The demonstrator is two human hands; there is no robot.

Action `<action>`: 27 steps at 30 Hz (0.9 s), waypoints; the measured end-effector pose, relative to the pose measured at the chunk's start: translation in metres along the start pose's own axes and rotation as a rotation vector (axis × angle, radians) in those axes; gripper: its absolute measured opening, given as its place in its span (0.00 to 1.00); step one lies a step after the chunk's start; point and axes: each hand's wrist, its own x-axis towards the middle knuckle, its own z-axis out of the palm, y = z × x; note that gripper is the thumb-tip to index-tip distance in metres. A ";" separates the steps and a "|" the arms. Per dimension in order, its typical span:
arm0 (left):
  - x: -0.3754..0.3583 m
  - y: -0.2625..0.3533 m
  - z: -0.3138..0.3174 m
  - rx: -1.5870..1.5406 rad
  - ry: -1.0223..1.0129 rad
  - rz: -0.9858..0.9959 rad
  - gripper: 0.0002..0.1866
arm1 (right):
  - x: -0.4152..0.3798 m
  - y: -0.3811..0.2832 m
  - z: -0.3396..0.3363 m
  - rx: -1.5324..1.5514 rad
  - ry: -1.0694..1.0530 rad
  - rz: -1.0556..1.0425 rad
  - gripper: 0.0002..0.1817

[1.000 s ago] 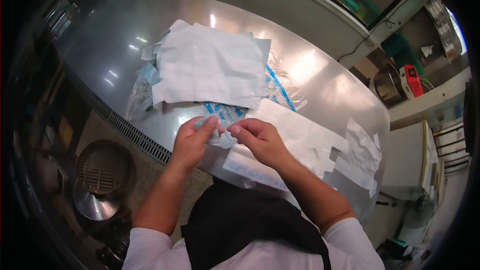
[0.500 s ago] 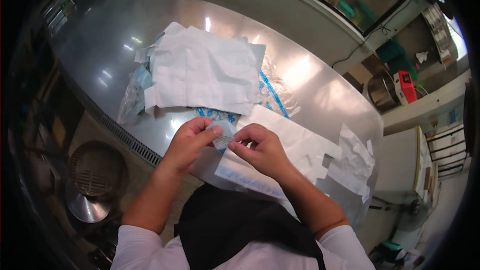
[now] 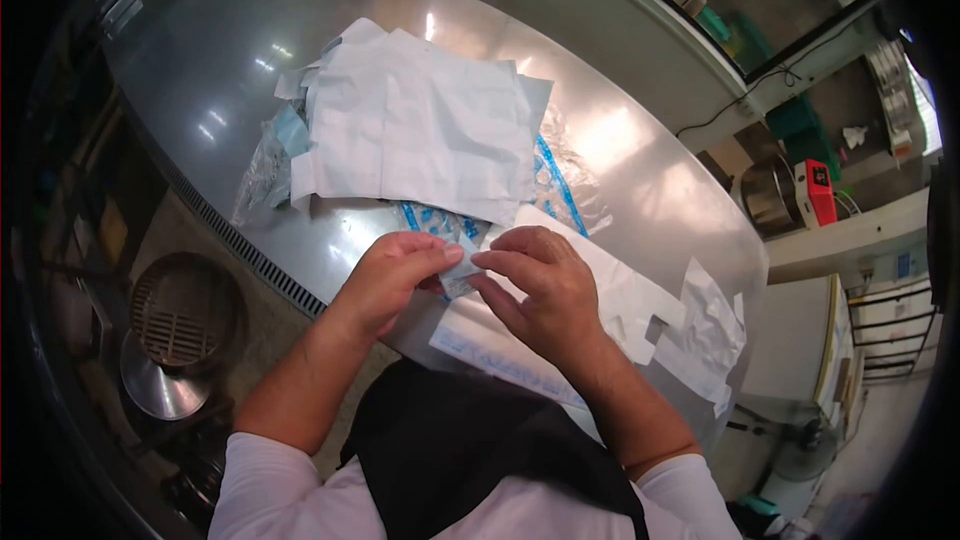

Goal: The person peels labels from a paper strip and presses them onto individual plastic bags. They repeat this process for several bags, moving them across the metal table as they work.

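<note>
Left hand [image 3: 395, 275] and right hand [image 3: 545, 285]: fingertips pinched together from both sides on one small packet [image 3: 458, 272], held at the near edge of the steel table [image 3: 200, 70]. Beyond the grip: stack of white paper sheets [image 3: 420, 125] over clear blue-printed wrappers [image 3: 555, 175]; under and right of it, more white sheets [image 3: 640, 315]. Packet print too small to read.

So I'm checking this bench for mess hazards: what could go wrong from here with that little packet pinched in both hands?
The small clear blue-printed packet is pinched by the left hand and right hand at the steel table edge; dropped, it might fall to the floor. The crumpled white paper sheets could hide it.
</note>
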 end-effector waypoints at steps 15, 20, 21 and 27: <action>0.011 -0.003 0.004 0.075 0.035 0.026 0.13 | 0.001 0.001 -0.001 -0.089 -0.001 -0.051 0.07; 0.013 -0.001 0.006 0.051 0.051 0.010 0.13 | 0.000 0.004 -0.001 -0.191 0.015 -0.135 0.08; 0.014 -0.001 0.006 0.050 0.051 0.010 0.13 | 0.000 0.007 0.001 -0.208 0.036 -0.175 0.08; 0.022 -0.010 0.002 0.005 0.095 -0.006 0.13 | -0.002 0.003 0.005 -0.129 0.032 -0.170 0.09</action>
